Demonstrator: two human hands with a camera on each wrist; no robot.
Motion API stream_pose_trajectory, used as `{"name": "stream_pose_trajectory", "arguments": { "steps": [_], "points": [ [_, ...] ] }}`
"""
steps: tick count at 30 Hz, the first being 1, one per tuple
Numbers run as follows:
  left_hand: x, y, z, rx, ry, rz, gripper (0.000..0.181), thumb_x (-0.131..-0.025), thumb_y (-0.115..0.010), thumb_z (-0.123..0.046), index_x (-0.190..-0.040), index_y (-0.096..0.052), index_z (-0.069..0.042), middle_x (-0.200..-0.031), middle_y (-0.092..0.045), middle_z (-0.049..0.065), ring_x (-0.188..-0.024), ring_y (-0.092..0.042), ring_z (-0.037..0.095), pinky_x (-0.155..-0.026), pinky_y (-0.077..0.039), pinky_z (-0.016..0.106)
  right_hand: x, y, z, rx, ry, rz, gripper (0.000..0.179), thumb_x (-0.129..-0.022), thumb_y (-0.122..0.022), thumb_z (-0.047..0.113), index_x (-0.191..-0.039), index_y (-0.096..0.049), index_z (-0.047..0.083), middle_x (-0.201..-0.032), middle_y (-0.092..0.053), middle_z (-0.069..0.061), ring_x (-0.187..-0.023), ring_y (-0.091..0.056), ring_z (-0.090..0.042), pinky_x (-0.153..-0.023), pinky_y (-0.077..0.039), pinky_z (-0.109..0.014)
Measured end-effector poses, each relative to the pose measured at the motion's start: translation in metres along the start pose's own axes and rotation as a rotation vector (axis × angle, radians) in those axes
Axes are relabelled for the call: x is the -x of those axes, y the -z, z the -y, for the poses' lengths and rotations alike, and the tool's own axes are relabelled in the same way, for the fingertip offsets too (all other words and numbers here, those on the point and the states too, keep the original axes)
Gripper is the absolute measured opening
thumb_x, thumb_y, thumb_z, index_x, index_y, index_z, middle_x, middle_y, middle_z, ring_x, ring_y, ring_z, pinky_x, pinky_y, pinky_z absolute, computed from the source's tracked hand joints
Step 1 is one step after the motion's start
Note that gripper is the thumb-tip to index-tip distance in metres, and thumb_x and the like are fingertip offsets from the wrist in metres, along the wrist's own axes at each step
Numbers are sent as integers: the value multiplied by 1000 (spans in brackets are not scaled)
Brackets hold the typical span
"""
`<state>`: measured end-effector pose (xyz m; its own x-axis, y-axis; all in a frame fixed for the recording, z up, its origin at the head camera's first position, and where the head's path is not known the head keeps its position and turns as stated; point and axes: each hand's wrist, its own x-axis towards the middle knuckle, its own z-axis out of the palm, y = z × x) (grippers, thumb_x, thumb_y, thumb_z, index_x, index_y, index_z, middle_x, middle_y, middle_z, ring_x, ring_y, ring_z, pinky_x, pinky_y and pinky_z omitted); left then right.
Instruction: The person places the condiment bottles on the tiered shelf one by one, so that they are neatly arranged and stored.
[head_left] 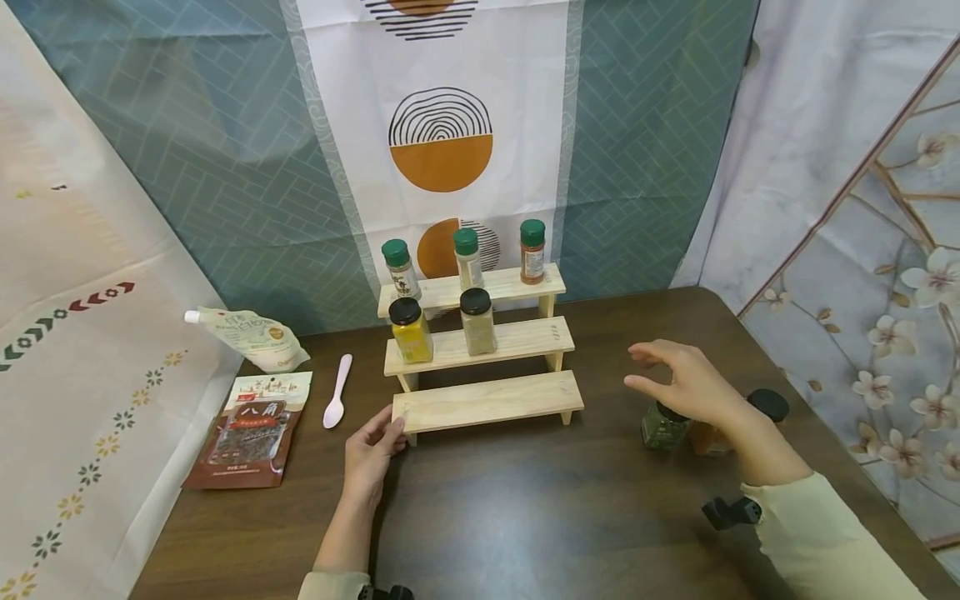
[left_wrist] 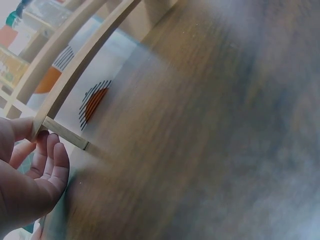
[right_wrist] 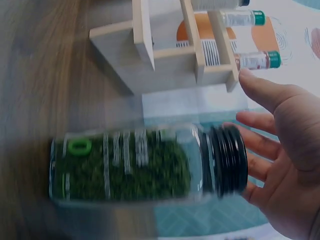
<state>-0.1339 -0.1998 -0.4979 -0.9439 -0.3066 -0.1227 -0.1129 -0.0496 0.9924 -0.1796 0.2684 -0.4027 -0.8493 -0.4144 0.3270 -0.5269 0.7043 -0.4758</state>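
Observation:
A three-tier wooden rack stands at the middle of the table. My left hand pinches the left end of its lowest step, and the left wrist view shows the thumb and curled fingers around that corner. Over on the right, my right hand hovers with thumb and fingers spread, holding nothing. Just beneath it stands a jar of dried green herbs, whose black lid is close to the fingers in the right wrist view. A second black-lidded jar with orange-brown contents stands beside it, partly hidden by the forearm.
Green-capped bottles line the top step. A yellow spice jar and a beige one occupy the middle step. At left lie a pink spoon, a brown spice packet and a spouted pouch. Curtains hang behind.

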Motion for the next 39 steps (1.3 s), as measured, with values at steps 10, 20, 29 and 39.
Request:
{"name": "stream_pose_trajectory", "arguments": {
  "steps": [10,20,29,39],
  "points": [
    [-1,0,1,-1,-19,-13,41,-96,-70,-6,-134,-61,7,-88,-68,1,-74,-64,11,-68,-57,23,27,18,-16,49,-28,39,46,-89,-80,25,-125,-66,-1,-114,-71,-14,-103,-66,-35,-85,-53,-58],
    [-2,0,2,-21,9,-19,40,-96,-70,-7,-135,-63,2,-90,-68,-1,-76,-64,11,-71,-57,24,46,21,-25,86,40,88,51,-78,-89,32,-116,-71,3,-107,-73,-3,-96,-69,-25,-80,-56,-49],
    [-3,-1,1,-14,1,-9,41,-97,-69,-7,-135,-61,4,-90,-68,0,-76,-64,12,-71,-57,24,46,16,-30,95,131,50,51,-73,-92,29,-112,-73,3,-97,-69,8,-84,-65,-9,-70,-57,-39],
    [-2,-1,1,-16,1,-14,40,-96,-69,-6,-135,-62,4,-91,-69,0,-76,-64,11,-71,-57,23,35,15,-21,100,171,-17,47,-77,-90,17,-116,-70,1,-103,-68,1,-89,-67,-15,-73,-57,-42]
  ]
}}
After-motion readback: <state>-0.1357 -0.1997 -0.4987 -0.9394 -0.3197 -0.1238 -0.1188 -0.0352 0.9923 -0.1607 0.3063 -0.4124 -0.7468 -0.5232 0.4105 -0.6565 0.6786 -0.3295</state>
